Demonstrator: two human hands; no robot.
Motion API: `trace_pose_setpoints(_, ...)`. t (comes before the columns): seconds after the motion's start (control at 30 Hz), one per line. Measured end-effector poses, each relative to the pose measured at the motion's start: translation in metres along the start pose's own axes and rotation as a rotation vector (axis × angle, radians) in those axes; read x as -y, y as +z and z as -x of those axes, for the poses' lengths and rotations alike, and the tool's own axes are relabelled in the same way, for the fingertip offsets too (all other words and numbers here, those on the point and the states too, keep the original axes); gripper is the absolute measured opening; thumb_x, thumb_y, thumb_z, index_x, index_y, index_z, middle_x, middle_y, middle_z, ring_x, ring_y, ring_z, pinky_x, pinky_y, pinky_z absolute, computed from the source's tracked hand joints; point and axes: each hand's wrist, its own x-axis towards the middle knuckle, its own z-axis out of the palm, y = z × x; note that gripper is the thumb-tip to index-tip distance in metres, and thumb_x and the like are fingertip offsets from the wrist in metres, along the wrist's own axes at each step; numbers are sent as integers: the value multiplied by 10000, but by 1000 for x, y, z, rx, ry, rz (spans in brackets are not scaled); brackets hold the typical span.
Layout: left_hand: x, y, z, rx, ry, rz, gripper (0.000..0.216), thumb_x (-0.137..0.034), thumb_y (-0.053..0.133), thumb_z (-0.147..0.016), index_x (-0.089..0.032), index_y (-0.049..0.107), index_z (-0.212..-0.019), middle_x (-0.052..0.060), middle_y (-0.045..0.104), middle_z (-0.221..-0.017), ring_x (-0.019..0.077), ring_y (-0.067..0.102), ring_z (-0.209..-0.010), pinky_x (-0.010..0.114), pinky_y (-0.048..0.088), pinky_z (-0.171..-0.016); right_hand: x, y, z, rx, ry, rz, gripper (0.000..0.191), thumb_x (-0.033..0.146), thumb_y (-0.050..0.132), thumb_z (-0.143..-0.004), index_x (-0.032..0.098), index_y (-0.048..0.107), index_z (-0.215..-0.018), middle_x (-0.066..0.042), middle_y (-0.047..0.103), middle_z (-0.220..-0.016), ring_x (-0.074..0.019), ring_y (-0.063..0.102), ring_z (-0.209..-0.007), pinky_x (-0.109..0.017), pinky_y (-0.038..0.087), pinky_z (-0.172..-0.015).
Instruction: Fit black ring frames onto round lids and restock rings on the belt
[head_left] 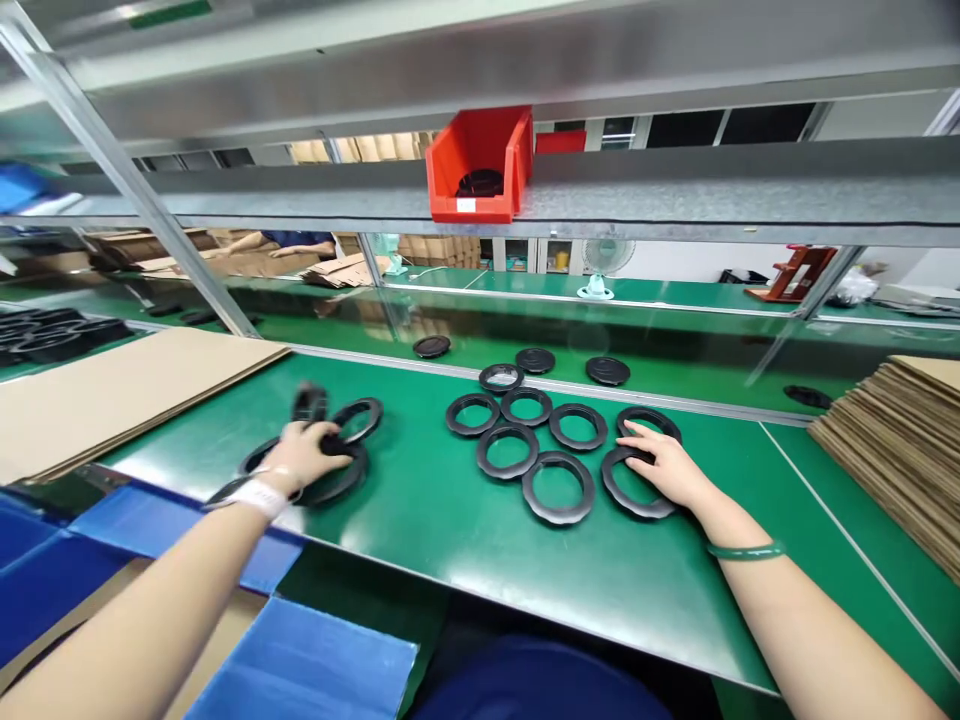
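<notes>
On the left of the green worktop, my left hand (300, 458) is closed with fingers bent around a black ring. A blurred black ring (309, 402) stands tilted just beyond its knuckles. Another ring (362, 418) lies to its right, and more rings are partly hidden beneath it. My right hand (667, 465) lies with fingers spread across two flat black rings, a far one (651, 415) and a near one (611, 487), touching both. Between my hands, several black rings lie in a loose cluster, among them a ring (508, 430) and a nearer ring (559, 457).
Brown cardboard sheets (142, 385) lie at left, and a taller cardboard stack (892, 450) stands at right. Black discs (607, 371) sit behind the metal rail. A red bin (480, 205) rests on the shelf above. A blue-lined box (300, 660) stands below the front edge. A person's arms show far left.
</notes>
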Motion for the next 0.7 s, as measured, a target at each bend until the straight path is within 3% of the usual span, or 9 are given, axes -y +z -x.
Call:
trace_pose_setpoints(0.07, -46, 18, -33, 80, 76, -24, 670, -532, 793, -754, -286, 616, -1351, 106, 314, -1576, 389, 505, -1299, 478, 419, -1109, -1, 2, 0, -2, 8, 12, 391, 314, 578, -900, 240, 714, -1259, -44, 430, -1518, -334, 475, -1341, -544, 374, -1163)
trace_pose_setpoints(0.17, -105, 32, -67, 149, 136, -45, 728, -546, 748, -801, -273, 533, -1441, 126, 145, -1657, 404, 480, -1321, 558, 418, -1097, -2, 3, 1, 0, 21, 12, 407, 336, 555, -903, 247, 708, -1270, -36, 417, -1527, -327, 480, -1333, -550, 391, -1145)
trace_pose_setpoints(0.3, -146, 33, -79, 204, 187, -61, 765, -459, 741, -823, -269, 450, -1504, 173, 155, -1646, 398, 522, -1273, 575, 470, -1037, -3, 1, 2, 7, 23, 4, 410, 363, 535, -915, 252, 710, -1269, -35, 420, -1524, -326, 452, -1355, -568, 362, -1154)
trace_pose_setpoints(0.43, -155, 33, -67, 194, 295, -49, 893, -411, 723, -809, -332, 282, -1582, 199, 131, -1647, 403, 591, -1196, 572, 508, -976, -8, -1, 1, 19, 25, 1, 418, 428, 524, -925, 266, 715, -1260, -32, 422, -1523, -343, 448, -1356, -598, 359, -1148)
trace_pose_setpoints(0.53, -150, 32, -48, 148, 398, -20, 964, -348, 741, -752, -427, 246, -1575, 153, 135, -1661, 447, 522, -1288, 650, 414, -1049, -14, -4, 0, 22, 7, 1, 430, 506, 521, -939, 279, 723, -1244, -34, 432, -1516, -359, 465, -1344, -606, 384, -1137)
trace_pose_setpoints(0.63, -129, 25, -24, 53, 448, 44, 910, -343, 718, -785, -455, 259, -1562, 88, 235, -1646, 411, 361, -1432, 701, 270, -1129, -23, -7, 5, 23, -33, -9, 459, 604, 518, -946, 304, 732, -1221, -28, 455, -1498, -376, 488, -1323, -593, 431, -1114)
trace_pose_setpoints(0.7, -97, 18, -8, -36, 413, 105, 805, -404, 654, -865, -399, 268, -1571, 57, 326, -1614, 339, 328, -1462, 606, 274, -1180, -29, -11, 12, 21, -63, -7, 472, 664, 524, -935, 338, 735, -1204, -14, 472, -1484, -394, 508, -1298, -604, 462, -1083)
